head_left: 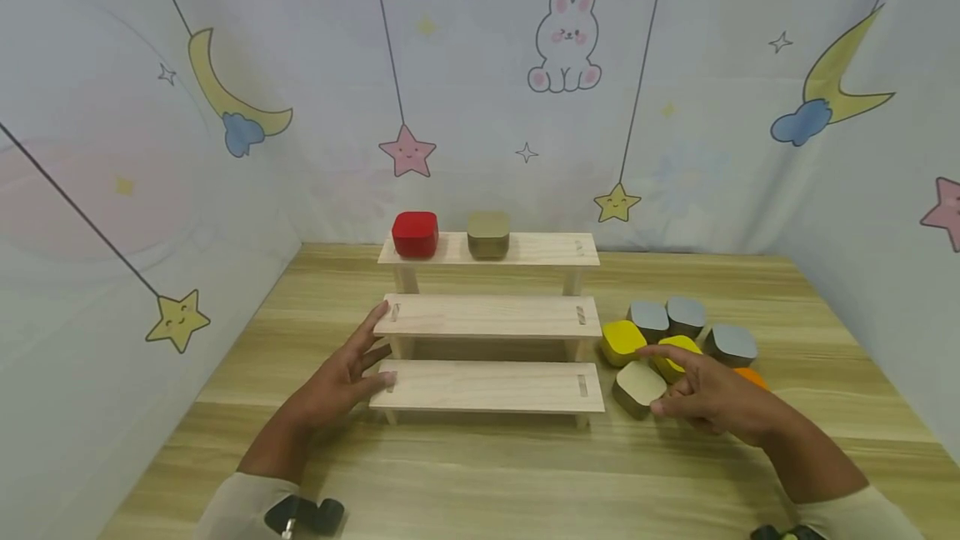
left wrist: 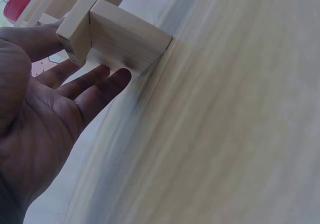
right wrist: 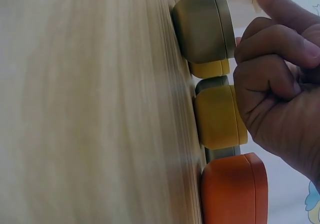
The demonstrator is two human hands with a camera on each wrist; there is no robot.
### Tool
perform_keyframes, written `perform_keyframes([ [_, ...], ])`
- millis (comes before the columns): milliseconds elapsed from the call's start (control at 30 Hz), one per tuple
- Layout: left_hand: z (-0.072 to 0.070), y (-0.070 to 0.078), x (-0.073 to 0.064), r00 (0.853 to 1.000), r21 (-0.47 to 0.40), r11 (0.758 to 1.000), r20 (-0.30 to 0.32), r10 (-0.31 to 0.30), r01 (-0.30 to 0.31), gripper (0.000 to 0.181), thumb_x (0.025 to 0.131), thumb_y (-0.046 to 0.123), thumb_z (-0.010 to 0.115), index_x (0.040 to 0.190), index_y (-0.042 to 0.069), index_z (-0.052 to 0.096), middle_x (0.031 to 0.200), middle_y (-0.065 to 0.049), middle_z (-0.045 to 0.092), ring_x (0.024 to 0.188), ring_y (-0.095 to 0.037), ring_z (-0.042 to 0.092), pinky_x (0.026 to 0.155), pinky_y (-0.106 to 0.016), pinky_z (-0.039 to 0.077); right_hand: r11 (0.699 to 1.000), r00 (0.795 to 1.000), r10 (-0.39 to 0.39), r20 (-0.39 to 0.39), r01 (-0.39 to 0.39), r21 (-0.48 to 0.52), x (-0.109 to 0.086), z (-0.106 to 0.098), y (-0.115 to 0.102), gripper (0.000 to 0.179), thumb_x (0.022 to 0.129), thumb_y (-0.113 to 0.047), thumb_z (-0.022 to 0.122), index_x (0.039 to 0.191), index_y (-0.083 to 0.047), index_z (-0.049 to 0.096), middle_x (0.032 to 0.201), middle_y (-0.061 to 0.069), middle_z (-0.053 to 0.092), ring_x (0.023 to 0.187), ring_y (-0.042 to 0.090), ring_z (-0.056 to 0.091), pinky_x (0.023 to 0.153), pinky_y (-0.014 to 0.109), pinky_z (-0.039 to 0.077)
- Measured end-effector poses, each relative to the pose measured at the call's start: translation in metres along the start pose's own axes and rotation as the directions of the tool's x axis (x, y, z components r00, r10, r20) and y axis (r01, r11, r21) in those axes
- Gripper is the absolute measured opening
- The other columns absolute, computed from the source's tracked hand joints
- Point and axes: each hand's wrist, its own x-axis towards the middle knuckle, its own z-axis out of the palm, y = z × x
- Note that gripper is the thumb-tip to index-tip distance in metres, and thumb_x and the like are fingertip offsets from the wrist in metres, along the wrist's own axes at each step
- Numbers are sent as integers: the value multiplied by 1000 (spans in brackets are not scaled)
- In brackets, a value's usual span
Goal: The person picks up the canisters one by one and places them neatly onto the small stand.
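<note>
A light wooden three-step shelf (head_left: 487,315) stands on the table. At its left side is my left hand (head_left: 337,382), fingers spread, the thumb over the end of the lowest step and the index finger at the middle step. In the left wrist view, the fingers (left wrist: 102,91) lie beside the wooden end support (left wrist: 127,39). My right hand (head_left: 712,394) hovers by a beige rounded box (head_left: 640,386), thumb at its near right corner. The index finger stretches out to a yellow box (head_left: 622,342), while the other fingers (right wrist: 267,76) are curled.
On the top step sit a red box (head_left: 416,235) and an olive-beige box (head_left: 488,235). Around my right hand are another yellow box (head_left: 675,348), several grey boxes (head_left: 731,344) and an orange box (right wrist: 232,191). A patterned fabric wall (head_left: 480,107) encloses the table.
</note>
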Motion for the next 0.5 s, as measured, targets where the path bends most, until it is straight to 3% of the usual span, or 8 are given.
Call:
perform_keyframes([
  [300,0,0,-1,1000,7,1000,-7,-9,9,106,105,11,73,176,39,0,180,-28,19,160,-61,32,117,-54,54,997,999,30,-24,-32,-67,3,3,0,83,104,-15,75,169,0,25,60,-9,35,48,7,25,44,22,27],
  [500,-1,0,0,1000,-1,1000,1,2,-2,105,105,10,72,177,39,1,180,-30,18,160,-62,31,117,-53,55,995,998,45,-36,-48,-84,4,4,1,84,103,-17,76,169,-2,26,60,-8,37,48,6,27,44,20,29],
])
